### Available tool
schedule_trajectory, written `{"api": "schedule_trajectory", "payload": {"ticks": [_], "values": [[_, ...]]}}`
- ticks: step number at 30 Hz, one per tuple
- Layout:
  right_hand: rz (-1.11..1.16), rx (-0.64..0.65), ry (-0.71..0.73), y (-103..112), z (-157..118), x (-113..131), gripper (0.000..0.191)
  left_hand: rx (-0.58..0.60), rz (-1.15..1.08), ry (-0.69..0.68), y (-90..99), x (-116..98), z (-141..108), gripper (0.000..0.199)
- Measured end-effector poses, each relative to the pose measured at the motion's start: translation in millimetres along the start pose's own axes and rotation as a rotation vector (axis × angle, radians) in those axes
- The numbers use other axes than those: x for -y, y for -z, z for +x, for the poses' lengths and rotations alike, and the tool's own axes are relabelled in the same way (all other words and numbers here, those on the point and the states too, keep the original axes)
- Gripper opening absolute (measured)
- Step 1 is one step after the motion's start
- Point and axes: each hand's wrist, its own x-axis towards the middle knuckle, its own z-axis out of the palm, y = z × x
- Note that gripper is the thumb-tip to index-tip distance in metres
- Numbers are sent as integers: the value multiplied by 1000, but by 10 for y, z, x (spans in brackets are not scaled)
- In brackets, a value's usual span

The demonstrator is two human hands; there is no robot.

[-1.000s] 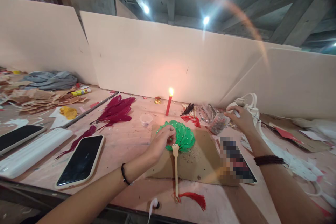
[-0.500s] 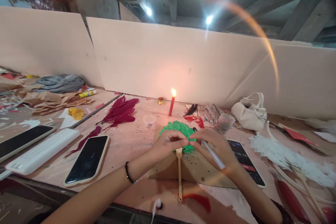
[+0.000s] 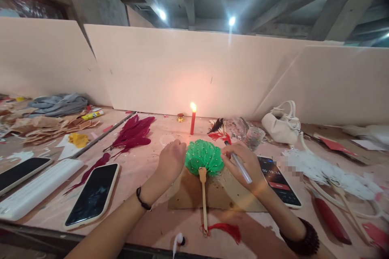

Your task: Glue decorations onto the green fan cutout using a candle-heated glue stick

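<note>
A: While a red candle [image 3: 192,119] burns beyond both hands, what fills the pink workbench [image 3: 146,170] from the biggest thing down?

B: Tall pale boards [image 3: 182,73] wall off the bench behind the hands. Far left of the left hand lie a grey cloth [image 3: 57,103] and torn brown paper [image 3: 42,123]. Nearer, left of that hand, sit a white power bank [image 3: 36,188] and a dark smartphone [image 3: 92,194]. Under and between the hands lies a brown cardboard sheet [image 3: 225,194].

A: And to the right?

B: A white handbag [image 3: 281,123] stands beyond the right hand, white feathers [image 3: 328,172] lie to its right, and a second phone [image 3: 278,180] with a lit screen sits just beside the wrist.

A: Where is the fan?

B: The green feather fan [image 3: 203,157], dotted with pearls, rests on the cardboard between the two hands, its wooden handle [image 3: 204,198] pointing back at the person and ending in a red tassel [image 3: 226,230].

A: The hands themselves?

B: The left hand [image 3: 170,162] is curled loosely, fingers at the fan's left edge; whether it grips anything cannot be told. The right hand [image 3: 246,162] is closed around a slim white pen-like tool [image 3: 241,166], its tip at the fan's right edge. Burgundy feathers [image 3: 133,131] lie beyond the left hand.
</note>
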Motion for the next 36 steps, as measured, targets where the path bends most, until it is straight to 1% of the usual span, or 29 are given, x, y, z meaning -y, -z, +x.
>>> {"api": "schedule_trajectory", "payload": {"ticks": [2,4,7,10,12,14,17,19,21,23,28,33,36], "values": [[6,-9,-17,0,-15,-48,10,115,122,55,-70,81,-16,15],[22,-3,-28,-2,-32,-64,10,163,132,79,-144,140,-42,13],[50,14,-39,-7,-56,-44,9,151,120,89,-175,167,-60,21],[81,48,-55,-12,-74,-20,9,125,106,66,-113,106,-59,21],[99,74,-66,-16,-81,-14,9,94,58,-2,-77,24,-66,20],[121,92,-85,-22,-85,-11,9,26,-46,-151,-79,-67,-91,21],[179,110,-137,-21,-88,5,10,-130,-205,-413,-136,-175,-153,23],[207,105,-153,-11,-90,29,11,-208,-252,-546,-166,-214,-197,24],[217,111,-142,5,-92,58,11,-246,-256,-643,-168,-232,-232,25],[247,133,-134,22,-95,84,11,-260,-243,-702,-145,-240,-254,26],[357,190,-166,46,-96,102,10,-300,-205,-772,-95,-253,-264,25],[415,177,-168,45,-74,85,12,-390,-182,-833,-78,-263,-266,24],[443,177,-163,44,-70,69,15,-401,-170,-863,-52,-275,-280,24]]}}
